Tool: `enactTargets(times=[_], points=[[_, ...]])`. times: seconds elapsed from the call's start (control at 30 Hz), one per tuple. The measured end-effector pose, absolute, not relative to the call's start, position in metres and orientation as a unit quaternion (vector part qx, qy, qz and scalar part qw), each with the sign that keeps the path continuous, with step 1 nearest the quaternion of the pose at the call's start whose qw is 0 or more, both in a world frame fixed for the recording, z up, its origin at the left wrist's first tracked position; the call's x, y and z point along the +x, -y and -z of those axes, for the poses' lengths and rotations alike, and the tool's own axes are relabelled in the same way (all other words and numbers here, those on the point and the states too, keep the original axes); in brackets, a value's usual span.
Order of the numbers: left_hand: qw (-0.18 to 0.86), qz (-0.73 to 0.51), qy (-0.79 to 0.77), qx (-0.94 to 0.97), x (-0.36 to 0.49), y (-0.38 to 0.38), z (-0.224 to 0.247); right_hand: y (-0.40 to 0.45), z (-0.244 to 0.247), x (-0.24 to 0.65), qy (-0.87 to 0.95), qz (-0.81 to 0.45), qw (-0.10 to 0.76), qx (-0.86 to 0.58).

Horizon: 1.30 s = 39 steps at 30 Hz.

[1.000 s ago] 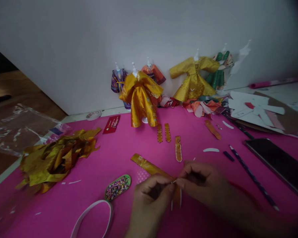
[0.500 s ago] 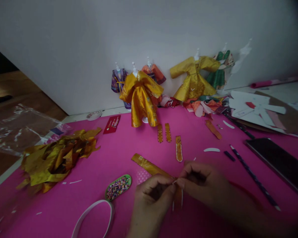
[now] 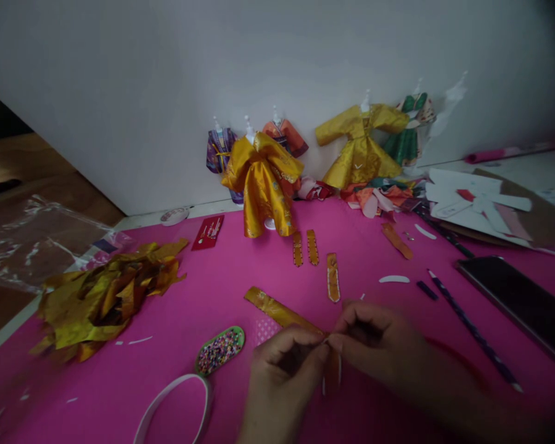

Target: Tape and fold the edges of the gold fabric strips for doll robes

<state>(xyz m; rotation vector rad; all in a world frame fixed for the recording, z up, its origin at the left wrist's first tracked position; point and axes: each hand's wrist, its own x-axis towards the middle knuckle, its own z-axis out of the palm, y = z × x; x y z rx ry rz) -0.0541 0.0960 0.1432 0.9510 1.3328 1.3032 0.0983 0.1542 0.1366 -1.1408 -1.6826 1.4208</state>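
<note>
At the near middle, my left hand (image 3: 287, 373) and my right hand (image 3: 374, 339) are closed in pinches, their fingertips meeting at the top of a small orange-gold fabric strip (image 3: 332, 373). White edging runs down both sides of this strip, which hangs below the fingers. Whatever else may be pinched is too small to make out. A longer gold brocade strip (image 3: 280, 309) lies behind my left hand, its near end reaching my fingers. Farther back rest a finished-looking pointed strip with a white edge (image 3: 333, 277) and two narrower gold strips with dark dotted edges (image 3: 313, 248).
Left of my hands are a green dish of coloured beads (image 3: 221, 350), a white band loop (image 3: 155, 404) and gold fabric scraps (image 3: 106, 293). Small dressed mannequins, one in a gold robe (image 3: 266, 185), stand along the wall. A pencil (image 3: 472, 330) and phone (image 3: 518, 302) lie right.
My right fingertips have shifted slightly left, closer against my left fingertips. The strip's lower part shows a little more. Everything else stays as it was.
</note>
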Motion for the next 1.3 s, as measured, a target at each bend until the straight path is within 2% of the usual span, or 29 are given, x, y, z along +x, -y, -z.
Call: enactTargets(times=[0.57,0.87,1.13,1.3], points=[[0.487,-0.531,-0.55,0.424,-0.056,-0.091,-0.135,-0.155,-0.143,0.1,0.706,-0.454,0.366,-0.402],[0.475,-0.55,-0.562,0.396,-0.055,-0.095,-0.145,-0.156,-0.138,0.103,0.694,-0.462,0.379,-0.402],[0.499,-0.538,-0.564,0.378,-0.056,-0.096,-0.146,-0.159,-0.14,0.102,0.665,-0.556,0.302,-0.396],[0.509,-0.53,-0.571,0.366,-0.054,-0.096,-0.148,-0.157,-0.135,0.101,0.66,-0.56,0.299,-0.402]])
